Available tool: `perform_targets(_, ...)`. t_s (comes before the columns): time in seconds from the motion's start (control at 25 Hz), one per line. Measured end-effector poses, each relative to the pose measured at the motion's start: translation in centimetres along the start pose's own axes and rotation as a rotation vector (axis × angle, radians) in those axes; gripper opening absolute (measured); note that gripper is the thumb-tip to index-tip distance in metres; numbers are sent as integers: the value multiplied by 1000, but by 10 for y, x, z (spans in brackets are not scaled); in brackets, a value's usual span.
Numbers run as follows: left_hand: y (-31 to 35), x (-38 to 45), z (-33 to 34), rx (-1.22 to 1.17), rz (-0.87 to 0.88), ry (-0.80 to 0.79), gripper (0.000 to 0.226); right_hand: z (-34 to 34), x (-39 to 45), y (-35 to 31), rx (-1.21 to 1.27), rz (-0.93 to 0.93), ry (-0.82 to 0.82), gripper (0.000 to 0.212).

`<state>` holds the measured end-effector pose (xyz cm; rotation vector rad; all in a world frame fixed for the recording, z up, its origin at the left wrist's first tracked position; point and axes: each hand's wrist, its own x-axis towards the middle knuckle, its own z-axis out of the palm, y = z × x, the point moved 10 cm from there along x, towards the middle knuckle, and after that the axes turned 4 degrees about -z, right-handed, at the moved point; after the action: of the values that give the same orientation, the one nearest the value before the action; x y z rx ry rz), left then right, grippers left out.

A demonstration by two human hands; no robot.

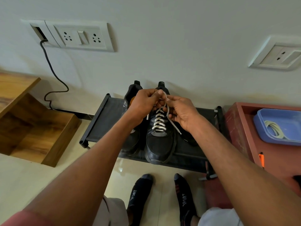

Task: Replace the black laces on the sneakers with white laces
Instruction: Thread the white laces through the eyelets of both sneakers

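To the right stood a red-brown cabinet (241, 128), and on it a blue tray (260, 128) that held a coil of pale cord (273, 130). An orange pen (261, 159) lay on the cabinet's front edge. To the left was a wooden shelf unit (40, 128), and a black cable (50, 66) ran down the wall from a white socket panel (78, 35). A second socket (281, 57) was on the wall at the right.

The floor was of pale glossy tiles, and the wall was plain white. The person's feet, in black socks (140, 191) with the word SPORT, stood before a low black rack (104, 121).

On the rack were two black sneakers. The right sneaker (158, 144) was already laced with a white lace (159, 121) in a criss-cross pattern. The left sneaker (132, 141) was mostly hidden behind the left arm. Above the tongue, the left hand (143, 103) pinched the lace, and the right hand (182, 111) gripped another part of it; one free end hung down at the right side.
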<state>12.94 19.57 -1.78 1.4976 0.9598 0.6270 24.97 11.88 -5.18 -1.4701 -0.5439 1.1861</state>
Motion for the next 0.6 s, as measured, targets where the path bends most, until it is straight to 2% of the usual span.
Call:
perform_targets(0.16, -3, -3, 4, 46, -22, -129, 30, 6, -2, -8, -102, -73, -60, 30)
perform_targets(0.4, -3, 1, -6, 34, -30, -18, 18, 6, 1, -15, -190, -150, -61, 33)
perform_targets(0.6, 1, -3, -4, 49, -22, -74, 16, 7, 5, -14, -195, -172, -88, 46)
